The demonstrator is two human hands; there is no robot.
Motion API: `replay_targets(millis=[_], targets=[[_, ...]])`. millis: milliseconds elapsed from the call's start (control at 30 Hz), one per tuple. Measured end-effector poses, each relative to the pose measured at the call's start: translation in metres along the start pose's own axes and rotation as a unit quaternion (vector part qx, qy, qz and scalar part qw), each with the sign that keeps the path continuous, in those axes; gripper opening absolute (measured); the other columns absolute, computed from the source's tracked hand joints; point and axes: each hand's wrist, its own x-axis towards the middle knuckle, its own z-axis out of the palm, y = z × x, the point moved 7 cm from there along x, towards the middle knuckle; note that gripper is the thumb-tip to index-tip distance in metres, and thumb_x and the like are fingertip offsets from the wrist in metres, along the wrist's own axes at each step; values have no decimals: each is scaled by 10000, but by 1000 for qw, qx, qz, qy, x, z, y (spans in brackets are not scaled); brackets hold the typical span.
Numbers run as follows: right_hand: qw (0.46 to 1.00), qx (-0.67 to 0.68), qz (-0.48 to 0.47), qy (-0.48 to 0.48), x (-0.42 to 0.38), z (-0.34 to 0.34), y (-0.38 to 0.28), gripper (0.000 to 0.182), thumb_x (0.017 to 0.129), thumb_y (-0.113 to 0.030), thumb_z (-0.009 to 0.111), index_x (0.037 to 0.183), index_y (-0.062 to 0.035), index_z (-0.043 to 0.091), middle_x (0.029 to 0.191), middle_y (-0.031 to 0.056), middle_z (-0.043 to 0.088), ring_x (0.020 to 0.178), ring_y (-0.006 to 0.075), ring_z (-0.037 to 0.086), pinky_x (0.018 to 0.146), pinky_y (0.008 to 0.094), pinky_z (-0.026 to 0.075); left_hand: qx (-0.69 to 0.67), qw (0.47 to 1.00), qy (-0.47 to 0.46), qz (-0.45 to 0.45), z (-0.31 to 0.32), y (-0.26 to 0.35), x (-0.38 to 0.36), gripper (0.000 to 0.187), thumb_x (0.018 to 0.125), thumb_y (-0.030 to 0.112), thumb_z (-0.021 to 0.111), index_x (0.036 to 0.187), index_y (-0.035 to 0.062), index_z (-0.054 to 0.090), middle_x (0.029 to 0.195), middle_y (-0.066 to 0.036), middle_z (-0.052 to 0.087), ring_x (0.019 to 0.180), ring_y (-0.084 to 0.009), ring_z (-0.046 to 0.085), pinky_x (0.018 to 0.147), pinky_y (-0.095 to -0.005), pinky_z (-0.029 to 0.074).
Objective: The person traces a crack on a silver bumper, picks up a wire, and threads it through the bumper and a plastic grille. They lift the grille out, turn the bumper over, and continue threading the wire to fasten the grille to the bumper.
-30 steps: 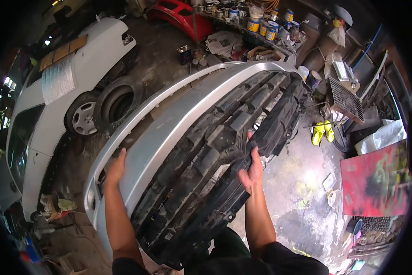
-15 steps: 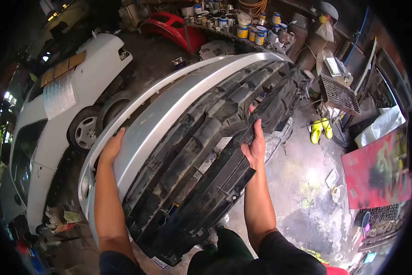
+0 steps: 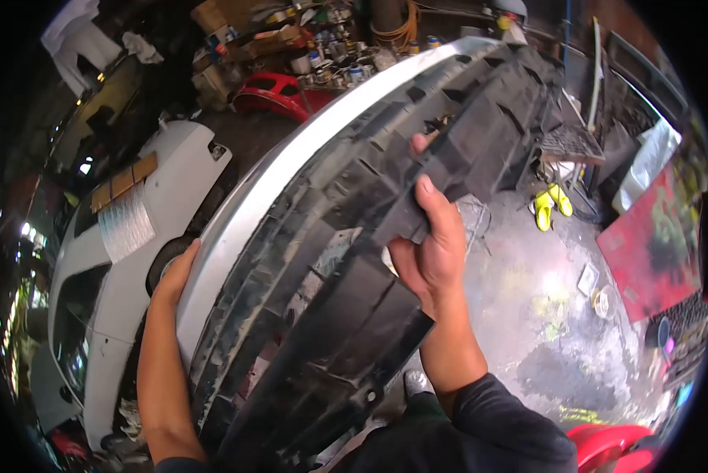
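Bumper (image 3: 271,177) held aslant over floor (image 3: 519,303), btwn white car (image 3: 109,323) & yellow clogs (image 3: 549,206). L hand (image 3: 177,274) clamped on silver side (image 3: 212,260), R hand (image 3: 434,251) clamped round blk edge (image 3: 401,222) opp.

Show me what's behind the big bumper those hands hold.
Past the bumper show a white car, a red car part and small cans. Whatever lies directly behind its solid parts is covered.

Silver bumper (image 3: 279,173): smooth & v. shiny. Blk grille (image 3: 370,189): matt plastic w/ dust. Sleeve (image 3: 512,422): matt cloth. Floor (image 3: 519,315): patchy cement.
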Motion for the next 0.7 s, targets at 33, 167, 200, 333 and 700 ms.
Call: replay_targets(millis=[33,167,200,333,700], targets=[[1000,-11,-4,8,-9,13,-5,471,987,-129,611,1432,-56,475,1310,122,617,1167,247,635,989,411,533,-32,999,-24,-4,-3,-3,-9,769,962,668,502,1257,-21,673,1178,-174,690,1043,-232,639,938,-323,465],[999,-46,-23,11,-55,64,-33,433,988,-150,617,1386,-16,511,1244,118,652,1076,210,674,897,360,563,-76,994,-76,-4,-9,-10,-55,713,978,634,523,1251,-8,672,1094,-134,704,928,-199,652,819,-327,507],[998,-51,-33,9,-65,72,-39,448,991,-156,610,1404,-14,505,1258,128,649,1076,218,677,885,357,566,-89,992,-93,-14,-8,-17,-65,711,979,632,522,1251,-7,671,1095,-135,703,930,-201,651,821,-328,507],[996,-58,-68,24,-112,82,-55,302,978,-153,636,1226,16,607,1072,97,718,928,179,718,777,319,586,-87,979,-175,-59,15,-56,-107,702,982,626,519,1253,-5,668,1100,-137,701,939,-207,650,831,-333,504],[986,-132,-101,1,-189,90,-75,386,922,-228,687,1175,29,549,1035,54,612,937,115,539,843,293,461,-8,950,-288,-121,64,-128,-181,677,992,607,509,1256,2,659,1113,-144,696,965,-224,646,857,-346,499]])
